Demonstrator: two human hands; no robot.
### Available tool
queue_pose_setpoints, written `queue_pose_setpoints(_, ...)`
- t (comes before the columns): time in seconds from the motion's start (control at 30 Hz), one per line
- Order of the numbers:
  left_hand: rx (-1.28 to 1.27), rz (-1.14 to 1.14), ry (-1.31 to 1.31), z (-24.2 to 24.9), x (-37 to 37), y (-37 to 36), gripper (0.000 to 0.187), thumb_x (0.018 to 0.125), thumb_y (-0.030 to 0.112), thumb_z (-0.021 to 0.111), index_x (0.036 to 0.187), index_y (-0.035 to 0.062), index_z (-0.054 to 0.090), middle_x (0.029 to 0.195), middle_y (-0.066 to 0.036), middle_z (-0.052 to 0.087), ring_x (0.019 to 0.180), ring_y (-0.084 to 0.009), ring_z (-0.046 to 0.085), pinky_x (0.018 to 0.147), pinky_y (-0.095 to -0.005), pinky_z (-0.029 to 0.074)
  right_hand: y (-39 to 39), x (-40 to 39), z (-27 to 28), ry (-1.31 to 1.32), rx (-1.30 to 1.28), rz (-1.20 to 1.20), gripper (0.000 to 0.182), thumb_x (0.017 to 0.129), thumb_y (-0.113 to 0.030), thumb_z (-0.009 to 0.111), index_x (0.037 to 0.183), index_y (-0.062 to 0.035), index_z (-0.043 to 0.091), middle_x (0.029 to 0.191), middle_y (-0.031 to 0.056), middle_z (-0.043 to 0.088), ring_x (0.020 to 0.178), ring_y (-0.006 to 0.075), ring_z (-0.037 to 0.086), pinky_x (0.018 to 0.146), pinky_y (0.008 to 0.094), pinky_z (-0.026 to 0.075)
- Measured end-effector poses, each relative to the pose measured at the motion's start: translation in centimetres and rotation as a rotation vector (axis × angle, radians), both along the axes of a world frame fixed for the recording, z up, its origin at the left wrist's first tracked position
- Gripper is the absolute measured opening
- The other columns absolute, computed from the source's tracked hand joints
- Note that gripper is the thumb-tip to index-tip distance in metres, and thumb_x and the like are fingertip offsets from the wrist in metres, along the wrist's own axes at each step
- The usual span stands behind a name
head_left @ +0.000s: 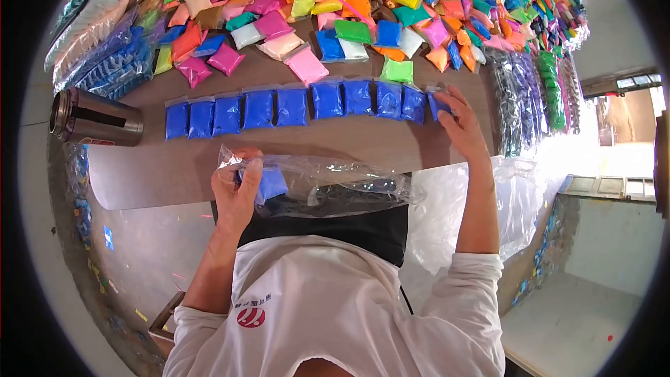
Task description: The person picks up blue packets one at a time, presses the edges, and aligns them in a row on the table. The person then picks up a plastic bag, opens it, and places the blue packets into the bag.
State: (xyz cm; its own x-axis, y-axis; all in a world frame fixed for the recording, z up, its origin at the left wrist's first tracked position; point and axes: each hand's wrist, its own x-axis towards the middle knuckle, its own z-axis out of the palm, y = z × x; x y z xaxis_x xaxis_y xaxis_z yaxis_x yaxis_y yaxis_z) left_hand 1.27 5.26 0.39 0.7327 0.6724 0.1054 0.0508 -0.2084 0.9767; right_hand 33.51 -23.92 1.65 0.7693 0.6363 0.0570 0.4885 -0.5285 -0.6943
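My left hand (237,185) is closed on the mouth end of a long clear plastic bag (349,174) near the front edge of the table. One blue packet (271,186) shows at that end, by my left thumb; it looks to be inside the bag. Over at the right, my right hand (460,122) pinches another blue packet (435,105), the last in a row, with part of it hidden by the fingers. Several more flat blue packets (292,106) lie side by side in that row across the brown table (160,167).
A large heap of multicoloured packets (363,0) covers the back of the table. Filled clear sleeves lie at the left (112,56) and right (551,91). A steel flask (98,117) lies at the left edge. Clear plastic sheeting (474,209) hangs below the table's right side.
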Motion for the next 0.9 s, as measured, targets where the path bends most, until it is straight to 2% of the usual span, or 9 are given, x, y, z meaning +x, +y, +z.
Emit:
queue_pose_setpoints(0.1,0.008,-0.010,-0.011,-0.3,-0.1,0.0,0.022,0.091,0.022,0.064,0.097,0.0010,0.064,0.077,0.003,0.055,0.067,-0.0047,0.044,0.059,-0.0221,0.037,0.3,0.5,0.1,-0.134,-0.026,0.015,0.057,0.083,-0.010,0.067,0.136,-0.0065,0.047,0.126,0.0134,0.055,0.110,0.0163,0.053,0.085,0.0277,0.047)
queue_pose_setpoints(0.2,0.023,-0.010,-0.004,-0.4,-0.1,0.1,0.022,0.091,0.022,0.064,0.098,0.0007,0.063,0.077,0.003,0.055,0.068,-0.0051,0.045,0.059,-0.0222,0.037,0.9,0.2,1.8,0.052,0.006,-0.009,0.057,0.082,-0.008,0.069,0.134,-0.0029,0.047,0.114,0.0123,0.059,0.099,0.0166,0.058,0.080,0.0273,0.049)
queue_pose_setpoints(0.3,0.001,-0.013,0.008,-0.3,-0.1,0.1,0.022,0.091,0.021,0.064,0.098,0.0003,0.063,0.079,0.002,0.056,0.069,-0.0055,0.046,0.060,-0.0224,0.039,0.2,2.2,0.9,0.124,-0.026,0.040,0.049,0.079,-0.014,0.075,0.122,0.0010,0.055,0.098,0.0085,0.063,0.087,0.0138,0.060,0.074,0.0281,0.049)
queue_pose_setpoints(0.4,-0.006,-0.001,0.008,-0.2,-0.2,-0.1,0.022,0.091,0.020,0.064,0.099,0.0003,0.063,0.082,0.001,0.058,0.071,-0.0059,0.047,0.062,-0.0228,0.040,0.3,1.8,2.4,0.462,0.121,-0.147,0.045,0.081,-0.018,0.075,0.118,0.0008,0.057,0.088,0.0032,0.065,0.081,0.0086,0.058,0.068,0.0242,0.047)
queue_pose_setpoints(0.5,-0.010,0.006,0.006,-0.2,-0.2,-0.1,0.021,0.091,0.019,0.063,0.100,0.0004,0.063,0.085,0.000,0.059,0.073,-0.0062,0.048,0.064,-0.0232,0.041,1.4,0.5,2.2,0.568,0.298,-0.144,0.042,0.083,-0.022,0.074,0.115,0.0000,0.060,0.087,0.0002,0.064,0.078,0.0051,0.056,0.066,0.0215,0.044)
queue_pose_setpoints(0.6,-0.010,-0.005,0.006,-0.5,-0.2,0.0,0.020,0.091,0.018,0.063,0.100,0.0005,0.063,0.086,0.000,0.059,0.074,-0.0064,0.049,0.065,-0.0234,0.041,2.4,0.3,1.5,0.460,0.169,-0.111,0.039,0.081,-0.023,0.076,0.109,0.0003,0.062,0.088,0.0004,0.064,0.079,0.0060,0.056,0.070,0.0220,0.045)
queue_pose_setpoints(0.7,-0.014,-0.004,0.023,-0.2,-0.3,0.0,0.019,0.091,0.018,0.062,0.099,0.0005,0.063,0.086,0.000,0.059,0.074,-0.0065,0.049,0.065,-0.0236,0.041,3.5,-0.5,0.7,0.387,0.240,-0.077,0.031,0.083,-0.019,0.074,0.106,-0.0015,0.064,0.090,-0.0007,0.063,0.078,0.0054,0.055,0.070,0.0207,0.044)
queue_pose_setpoints(0.8,-0.008,0.014,0.027,-0.1,-0.2,-0.2,0.018,0.091,0.017,0.062,0.098,0.0006,0.063,0.086,-0.001,0.059,0.074,-0.0064,0.049,0.065,-0.0237,0.041,3.5,-0.4,0.9,0.320,0.140,-0.018,0.038,0.082,-0.018,0.075,0.113,-0.0019,0.062,0.091,-0.0006,0.062,0.083,0.0051,0.054,0.073,0.0211,0.044)
queue_pose_setpoints(0.9,0.012,0.012,0.029,-0.2,-0.1,-0.1,0.017,0.091,0.017,0.063,0.097,0.0006,0.063,0.085,-0.001,0.059,0.073,-0.0063,0.049,0.065,-0.0238,0.041,3.2,0.4,0.7,0.218,-0.005,-0.018,0.054,0.077,-0.029,0.080,0.119,-0.0009,0.059,0.094,0.0031,0.065,0.082,0.0080,0.056,0.071,0.0245,0.048)
